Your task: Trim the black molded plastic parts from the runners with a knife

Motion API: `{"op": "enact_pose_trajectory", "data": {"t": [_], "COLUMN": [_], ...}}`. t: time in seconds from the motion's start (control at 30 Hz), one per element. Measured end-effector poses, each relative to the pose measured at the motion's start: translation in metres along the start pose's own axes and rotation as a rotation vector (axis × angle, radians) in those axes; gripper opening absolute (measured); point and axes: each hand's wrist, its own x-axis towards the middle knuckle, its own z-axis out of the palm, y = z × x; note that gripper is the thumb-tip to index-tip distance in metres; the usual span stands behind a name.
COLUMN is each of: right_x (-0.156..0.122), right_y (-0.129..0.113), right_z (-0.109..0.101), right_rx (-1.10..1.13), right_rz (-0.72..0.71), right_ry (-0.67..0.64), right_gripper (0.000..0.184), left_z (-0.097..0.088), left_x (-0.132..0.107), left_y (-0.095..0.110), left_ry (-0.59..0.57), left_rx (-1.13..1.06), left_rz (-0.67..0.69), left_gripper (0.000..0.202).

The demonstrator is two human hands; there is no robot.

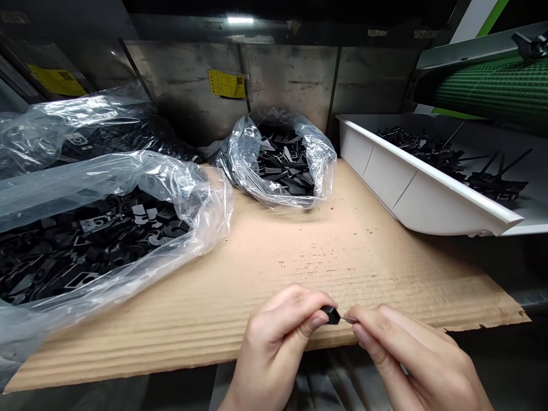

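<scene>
My left hand pinches a small black plastic part between thumb and fingers, just above the front edge of a cardboard sheet. My right hand is closed in a pinch on a thin metal-looking tool whose tip touches the part. Both hands meet at the bottom centre of the view.
A large clear bag of black plastic parts lies at the left, another bag behind it. A smaller open bag of black parts sits at the back centre. A white tray with black sprue pieces stands at the right, under a green conveyor.
</scene>
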Motion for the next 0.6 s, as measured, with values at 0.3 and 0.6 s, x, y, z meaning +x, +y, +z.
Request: {"op": "enact_pose_trajectory", "data": {"t": [0.3, 0.6], "right_x": [-0.002, 0.005], "right_y": [0.004, 0.006], "right_z": [-0.008, -0.016], "right_rx": [-0.167, -0.285], "right_rz": [-0.092, -0.134], "right_ry": [-0.019, -0.09], "right_gripper": [0.024, 0.021], "left_z": [0.001, 0.003], "left_x": [-0.001, 0.002], "left_y": [0.0, 0.0], "left_ry": [-0.012, -0.001], "left_rx": [0.077, 0.096], "left_rz": [-0.019, -0.028], "left_gripper": [0.016, 0.016]}}
